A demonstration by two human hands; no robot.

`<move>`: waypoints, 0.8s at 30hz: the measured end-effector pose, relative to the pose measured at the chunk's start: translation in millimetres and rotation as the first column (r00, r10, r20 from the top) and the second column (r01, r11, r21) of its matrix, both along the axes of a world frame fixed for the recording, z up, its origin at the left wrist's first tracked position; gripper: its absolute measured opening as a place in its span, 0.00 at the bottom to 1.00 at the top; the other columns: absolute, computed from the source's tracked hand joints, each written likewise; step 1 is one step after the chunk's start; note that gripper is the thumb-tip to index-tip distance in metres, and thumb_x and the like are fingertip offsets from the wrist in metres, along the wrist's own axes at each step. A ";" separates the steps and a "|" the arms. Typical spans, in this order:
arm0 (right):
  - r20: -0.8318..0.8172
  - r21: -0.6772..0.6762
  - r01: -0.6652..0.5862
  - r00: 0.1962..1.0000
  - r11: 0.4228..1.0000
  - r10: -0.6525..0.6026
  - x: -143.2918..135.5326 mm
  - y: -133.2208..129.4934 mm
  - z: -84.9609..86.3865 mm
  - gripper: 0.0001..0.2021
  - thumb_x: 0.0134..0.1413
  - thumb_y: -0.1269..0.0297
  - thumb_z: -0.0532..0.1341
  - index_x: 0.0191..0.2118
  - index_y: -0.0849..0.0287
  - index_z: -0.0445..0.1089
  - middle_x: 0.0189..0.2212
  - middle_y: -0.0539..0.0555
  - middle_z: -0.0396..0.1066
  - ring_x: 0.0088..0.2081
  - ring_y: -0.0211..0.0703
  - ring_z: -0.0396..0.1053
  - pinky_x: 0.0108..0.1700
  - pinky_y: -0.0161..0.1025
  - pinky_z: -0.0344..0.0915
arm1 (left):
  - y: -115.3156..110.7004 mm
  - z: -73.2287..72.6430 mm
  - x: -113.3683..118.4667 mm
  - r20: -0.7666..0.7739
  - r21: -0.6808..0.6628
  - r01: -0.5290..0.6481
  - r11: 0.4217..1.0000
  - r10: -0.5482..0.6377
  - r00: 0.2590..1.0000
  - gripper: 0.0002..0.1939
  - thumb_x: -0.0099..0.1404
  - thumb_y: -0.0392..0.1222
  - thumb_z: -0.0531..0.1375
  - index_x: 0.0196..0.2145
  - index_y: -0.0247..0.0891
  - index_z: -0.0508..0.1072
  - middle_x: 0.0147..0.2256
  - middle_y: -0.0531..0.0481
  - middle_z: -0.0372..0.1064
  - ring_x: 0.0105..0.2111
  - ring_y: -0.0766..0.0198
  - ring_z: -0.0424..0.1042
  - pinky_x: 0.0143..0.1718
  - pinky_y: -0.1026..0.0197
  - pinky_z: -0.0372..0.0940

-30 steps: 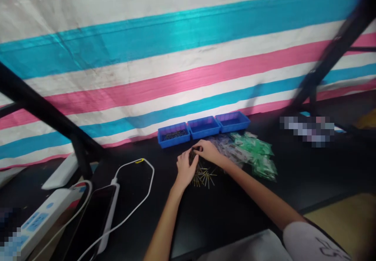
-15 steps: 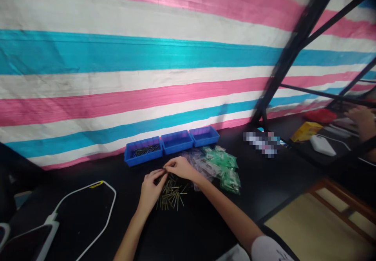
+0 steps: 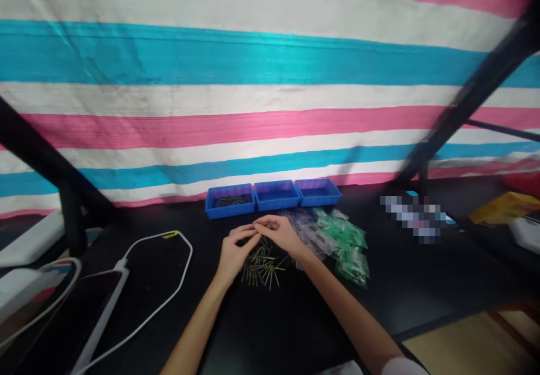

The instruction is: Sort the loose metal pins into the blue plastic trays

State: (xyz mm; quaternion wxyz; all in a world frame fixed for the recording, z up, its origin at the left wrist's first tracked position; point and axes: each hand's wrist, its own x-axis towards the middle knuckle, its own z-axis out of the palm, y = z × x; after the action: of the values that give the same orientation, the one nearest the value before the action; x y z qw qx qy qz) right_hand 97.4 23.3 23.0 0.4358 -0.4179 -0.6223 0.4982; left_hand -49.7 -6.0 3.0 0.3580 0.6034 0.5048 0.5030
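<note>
My left hand (image 3: 234,251) and my right hand (image 3: 283,235) meet at the fingertips over the far side of a loose pile of thin, brass-coloured metal rods (image 3: 264,267), which look like screws or drill bits. Both hands are closed in a pinch. What lies between the fingers is too small and hidden to make out. Just beyond my hands, the left blue tray (image 3: 230,212) contains several dark, thin metal pieces. Beside it stand a middle blue tray (image 3: 276,202) and a right blue tray (image 3: 319,199).
Clear plastic bags (image 3: 313,235) and green-tinted bags (image 3: 351,245) lie right of the pile. A white cable (image 3: 190,254) loops across the black table (image 3: 261,335) from a phone-like device (image 3: 80,319) at left. Black frame bars (image 3: 459,105) slant up in front of a striped sheet (image 3: 236,60).
The view has swung left, so the trays, bags and pile appear farther right. My hands remain together over the pile, still pinching, with the right fingers slightly more curled.
</note>
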 end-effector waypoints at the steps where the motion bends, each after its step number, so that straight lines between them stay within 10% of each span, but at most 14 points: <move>1: -0.027 -0.017 -0.002 1.000 1.000 0.002 -0.7 -0.2 -0.7 0.14 0.43 0.57 0.62 0.34 0.62 0.72 0.28 0.53 0.72 0.27 0.37 0.66 0.32 0.36 0.63 | -0.4 0.3 0.3 0.008 0.007 -0.002 1.000 0.002 1.000 0.10 0.52 0.46 0.62 0.31 0.41 0.77 0.40 0.47 0.71 0.45 0.57 0.67 0.49 0.54 0.59; 24: -0.106 -0.183 -0.024 0.994 0.983 0.005 -7.2 -5.0 -5.8 0.13 0.39 0.57 0.64 0.29 0.62 0.72 0.20 0.49 0.67 0.23 0.33 0.62 0.26 0.33 0.59 | 3.8 0.3 -5.7 0.248 -0.058 -0.079 0.995 0.092 0.964 0.09 0.53 0.44 0.61 0.32 0.38 0.74 0.43 0.46 0.69 0.44 0.59 0.67 0.42 0.59 0.61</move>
State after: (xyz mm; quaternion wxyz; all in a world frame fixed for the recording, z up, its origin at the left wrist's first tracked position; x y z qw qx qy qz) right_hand 90.2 18.3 17.2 0.4238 -0.4250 -0.5530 0.5779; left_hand -55.4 -2.3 3.3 0.4111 0.5039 0.4929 0.5780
